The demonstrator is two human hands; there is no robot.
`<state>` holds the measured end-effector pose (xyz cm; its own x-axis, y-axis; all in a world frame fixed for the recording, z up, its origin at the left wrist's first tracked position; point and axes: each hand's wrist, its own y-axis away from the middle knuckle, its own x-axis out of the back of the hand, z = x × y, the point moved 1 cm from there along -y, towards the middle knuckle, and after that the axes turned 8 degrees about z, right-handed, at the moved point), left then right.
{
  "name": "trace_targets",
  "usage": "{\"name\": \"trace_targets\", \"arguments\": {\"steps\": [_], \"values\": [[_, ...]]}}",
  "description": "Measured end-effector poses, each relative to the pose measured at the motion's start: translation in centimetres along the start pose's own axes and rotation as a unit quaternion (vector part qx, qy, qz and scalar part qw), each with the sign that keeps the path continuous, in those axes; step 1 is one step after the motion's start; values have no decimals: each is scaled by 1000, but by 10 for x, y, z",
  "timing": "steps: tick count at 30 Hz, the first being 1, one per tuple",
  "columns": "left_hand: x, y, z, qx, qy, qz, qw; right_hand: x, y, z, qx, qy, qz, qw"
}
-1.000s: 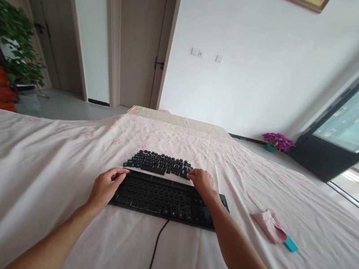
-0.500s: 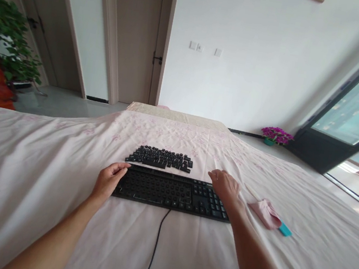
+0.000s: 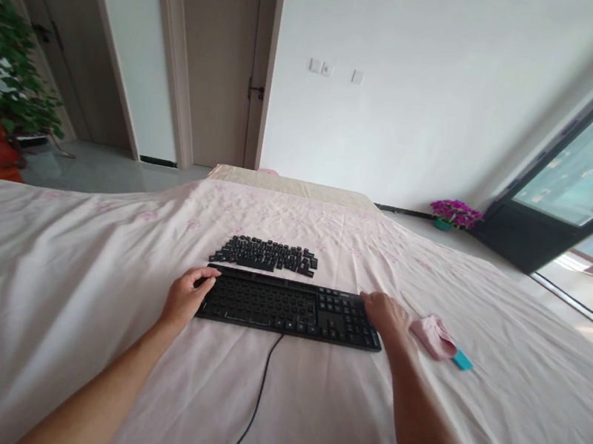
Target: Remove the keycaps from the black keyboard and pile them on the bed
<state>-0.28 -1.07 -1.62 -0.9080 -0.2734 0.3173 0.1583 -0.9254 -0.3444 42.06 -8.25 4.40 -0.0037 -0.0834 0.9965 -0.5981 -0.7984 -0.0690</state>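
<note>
A black keyboard (image 3: 320, 337) lies across the cloth in front of me, most of its left and middle section bare of keycaps. The arrow and number keys on its right part are still fitted. My left hand (image 3: 188, 299) is closed on the keyboard's left end, thumb and fingers at the far corner. At the opposite far corner, my right hand (image 3: 384, 312) has its fingers bent down onto the edge, partly hiding that end. Just beyond the keyboard, many loose black keycaps (image 3: 263, 254) are laid out in rows.
A black cable (image 3: 258, 396) runs from the keyboard toward me. To the right lie a pink cloth (image 3: 433, 337) and a teal flat piece (image 3: 463, 359). A pinkish wrinkled sheet (image 3: 63, 305) covers the surface. Potted purple flowers (image 3: 455, 214) stand by the wall.
My right hand has come down from above the keyboard's far right corner onto it. My left hand stays at the left end. The view has shifted slightly.
</note>
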Motion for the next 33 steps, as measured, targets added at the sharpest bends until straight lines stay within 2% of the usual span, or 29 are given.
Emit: {"name": "trace_targets", "arguments": {"steps": [6,10,13,15,17,20,24,26,28,30,33], "values": [[0,1,0,-31,-30,12,999,-7,-5,-11,12,-13,11,1000],[0,2,0,-33,-34,13,999,-1,-5,-16,17,-6,6,1000],[2,3,2,-32,-43,14,998,17,0,-18,58,-27,66,996],[3,4,9,-54,-65,24,996,33,7,-23,106,-73,115,985],[0,9,23,-113,-93,29,989,47,18,-31,149,-147,129,969],[-15,20,49,-185,-100,-18,977,55,40,-52,207,-293,112,927],[-50,37,71,-182,-42,-115,976,37,72,-87,192,-510,39,837],[-64,43,71,-170,-25,-154,973,22,85,-101,158,-586,-25,795],[-72,45,66,-160,-12,-164,973,10,94,-110,137,-629,-78,762],[-72,45,61,-157,-2,-162,974,1,99,-115,135,-645,-112,744],[-68,44,58,-152,12,-169,974,-6,103,-118,156,-631,-122,750]]}}
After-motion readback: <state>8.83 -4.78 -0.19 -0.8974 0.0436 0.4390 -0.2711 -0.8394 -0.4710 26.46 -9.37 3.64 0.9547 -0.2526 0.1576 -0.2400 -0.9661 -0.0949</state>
